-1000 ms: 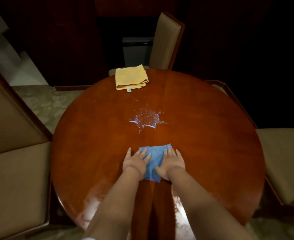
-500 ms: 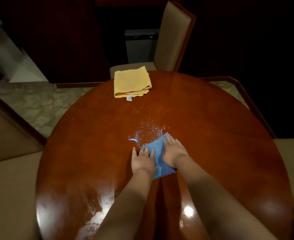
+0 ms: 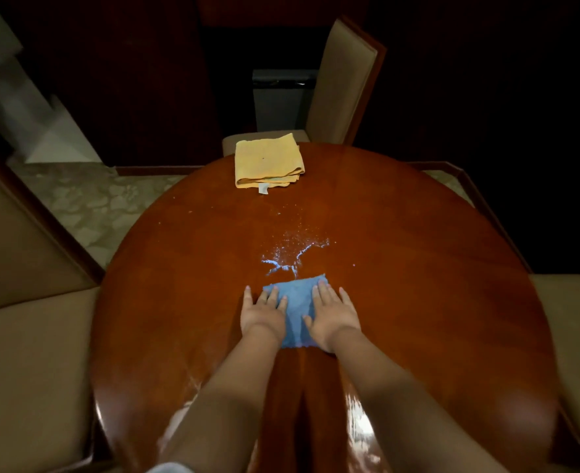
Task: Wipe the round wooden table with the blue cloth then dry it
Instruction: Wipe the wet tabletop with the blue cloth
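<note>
Both hands are drawing the blue cloth (image 3: 298, 307) back toward the person, so it is now lying just short of the white splatter (image 3: 293, 257) it overlapped half a second ago. The left hand (image 3: 263, 314) and right hand (image 3: 332, 317) are pressing it flat on the round bench (image 3: 418, 268), fingers straight and slightly spread. The cloth is looking rumpled, its near edge scalloped.
</note>
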`<action>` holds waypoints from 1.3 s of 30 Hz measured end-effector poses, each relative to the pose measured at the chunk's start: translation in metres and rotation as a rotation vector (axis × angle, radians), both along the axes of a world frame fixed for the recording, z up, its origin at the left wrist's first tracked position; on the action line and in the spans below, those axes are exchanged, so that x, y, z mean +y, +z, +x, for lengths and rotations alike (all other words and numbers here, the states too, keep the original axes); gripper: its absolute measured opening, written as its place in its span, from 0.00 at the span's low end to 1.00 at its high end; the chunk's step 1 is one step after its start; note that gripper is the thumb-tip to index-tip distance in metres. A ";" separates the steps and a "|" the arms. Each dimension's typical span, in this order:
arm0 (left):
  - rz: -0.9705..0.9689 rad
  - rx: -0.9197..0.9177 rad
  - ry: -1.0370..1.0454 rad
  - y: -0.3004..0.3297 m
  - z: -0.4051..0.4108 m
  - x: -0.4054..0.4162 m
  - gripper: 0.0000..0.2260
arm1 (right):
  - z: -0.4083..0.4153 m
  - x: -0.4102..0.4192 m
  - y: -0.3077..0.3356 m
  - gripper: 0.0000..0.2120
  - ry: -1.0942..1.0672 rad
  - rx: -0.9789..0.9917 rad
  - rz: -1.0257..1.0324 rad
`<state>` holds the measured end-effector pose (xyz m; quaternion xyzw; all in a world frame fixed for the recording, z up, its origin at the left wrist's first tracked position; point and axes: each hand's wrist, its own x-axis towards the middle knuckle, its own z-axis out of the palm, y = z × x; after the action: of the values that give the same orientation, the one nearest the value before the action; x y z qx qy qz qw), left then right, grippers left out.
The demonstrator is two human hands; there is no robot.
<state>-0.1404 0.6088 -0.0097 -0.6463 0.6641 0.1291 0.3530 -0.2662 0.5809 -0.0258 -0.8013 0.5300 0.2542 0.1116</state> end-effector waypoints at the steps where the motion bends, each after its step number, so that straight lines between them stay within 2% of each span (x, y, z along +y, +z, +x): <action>1: 0.012 -0.003 -0.004 0.001 0.001 0.010 0.30 | 0.001 0.013 0.002 0.31 0.000 0.009 0.003; 7: 0.040 0.027 0.005 0.009 0.010 0.064 0.31 | 0.012 0.072 0.010 0.32 0.023 0.061 0.020; 12: 0.045 0.041 0.006 0.010 0.014 0.073 0.32 | 0.020 0.078 0.015 0.31 0.054 0.102 0.008; 20: 0.035 -0.015 -0.046 0.006 0.031 0.019 0.32 | 0.046 0.041 0.011 0.32 0.034 0.178 -0.044; 27: 0.019 0.053 -0.064 0.000 0.055 -0.059 0.34 | 0.057 -0.030 0.011 0.29 0.169 0.220 -0.099; 31: 0.014 0.046 -0.085 -0.002 0.059 -0.090 0.32 | 0.063 -0.059 0.009 0.29 0.151 0.218 -0.092; 39: 0.007 0.009 -0.039 0.000 0.047 -0.071 0.34 | 0.052 -0.051 0.012 0.29 0.130 0.183 -0.089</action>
<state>-0.0931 0.5375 -0.0097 -0.6314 0.6778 0.1272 0.3547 -0.2140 0.5298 -0.0137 -0.8117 0.4954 0.3092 0.0105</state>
